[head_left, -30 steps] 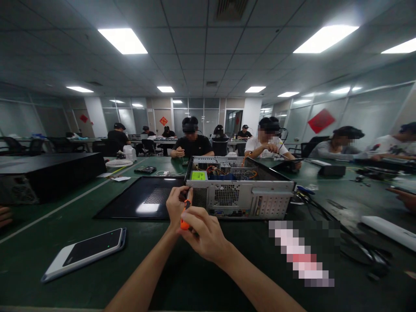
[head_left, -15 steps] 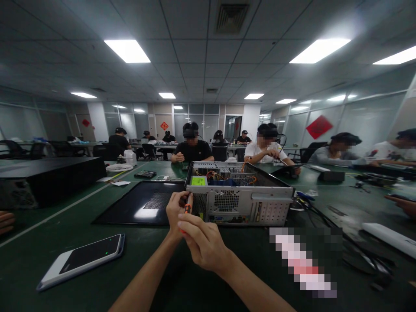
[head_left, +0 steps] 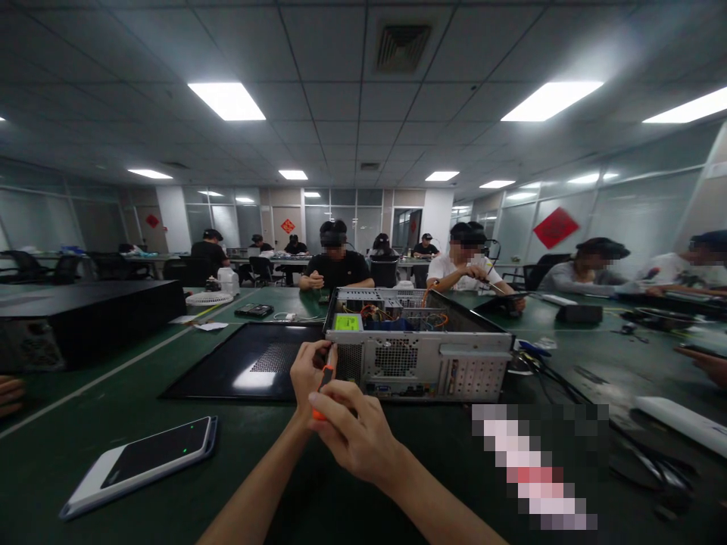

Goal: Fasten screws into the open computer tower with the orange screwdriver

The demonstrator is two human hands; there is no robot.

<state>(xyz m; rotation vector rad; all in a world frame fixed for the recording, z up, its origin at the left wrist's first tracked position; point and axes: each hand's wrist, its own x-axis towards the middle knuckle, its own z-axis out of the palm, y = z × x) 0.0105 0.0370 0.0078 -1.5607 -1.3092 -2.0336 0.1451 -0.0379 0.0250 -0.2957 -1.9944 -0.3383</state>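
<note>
So here's the setup: a grey sheet-metal desktop computer case (head_left: 420, 356) with its side open sits on the dark green table (head_left: 85, 424), rear panel facing the camera. The right hand (head_left: 355, 431) is wrapped around the handle of a small orange-and-black screwdriver (head_left: 325, 378), fingers closed on it, and the left hand (head_left: 310, 371) pinches the shaft up near the tip, right at the left rear corner of the case. So both hands are shut on the tool, one driving, one steadying. I can't make out the tip or any screw, it's hidden behind the fingers.

Handling-wise, my guess is the screwdriver is light and stiff, with a handle that looks grippy enough, so the handle is where the turning hand belongs and the shaft is fine for a light guiding pinch. The case looks heavy-ish and rigid, and probably won't slide around under a bit of push. Stamped edges like that can be sharp, so I'd keep fingers on flat faces. The wires and boards inside look like the fragile bit.

Other stuff: the black perforated side panel (head_left: 255, 363) lies flat just left of the case, and a white-edged smartphone (head_left: 141, 465) sits nearer on the left. Other people work across the table.
</note>
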